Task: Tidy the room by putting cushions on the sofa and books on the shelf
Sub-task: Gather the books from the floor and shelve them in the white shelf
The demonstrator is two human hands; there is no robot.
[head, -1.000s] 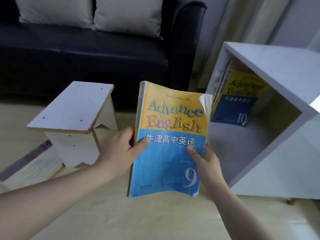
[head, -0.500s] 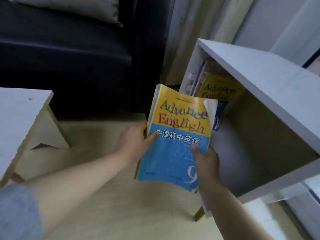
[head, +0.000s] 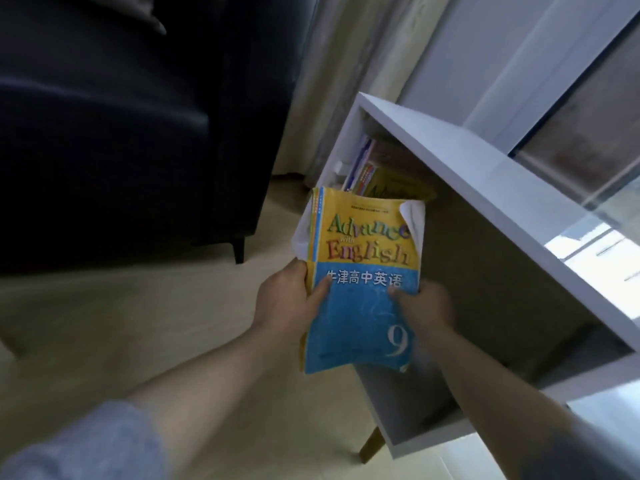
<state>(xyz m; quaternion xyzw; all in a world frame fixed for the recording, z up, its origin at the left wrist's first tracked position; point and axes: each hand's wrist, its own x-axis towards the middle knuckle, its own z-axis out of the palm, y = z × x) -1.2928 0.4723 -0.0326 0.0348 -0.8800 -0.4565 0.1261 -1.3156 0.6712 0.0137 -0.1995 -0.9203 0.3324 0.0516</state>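
Note:
I hold a yellow and blue textbook (head: 363,278), "Advance with English 9", upright with both hands. My left hand (head: 287,299) grips its left edge with the thumb on the cover. My right hand (head: 426,306) grips its right edge. The book is at the open front of a white shelf (head: 460,150), its upper part in front of several books (head: 377,178) standing at the shelf's left inner wall. A corner of a light cushion (head: 156,20) shows on the dark sofa (head: 121,116) at the upper left.
The sofa's arm and black leg (head: 239,251) stand left of the shelf. A curtain (head: 346,64) hangs behind them. The shelf stands on a wooden leg (head: 372,445) on the pale floor. A window (head: 588,133) is at the right.
My view has swung right and closer to the shelf. The white stool and the sofa cushions have left the view. Both hands have carried the book up to the shelf's opening.

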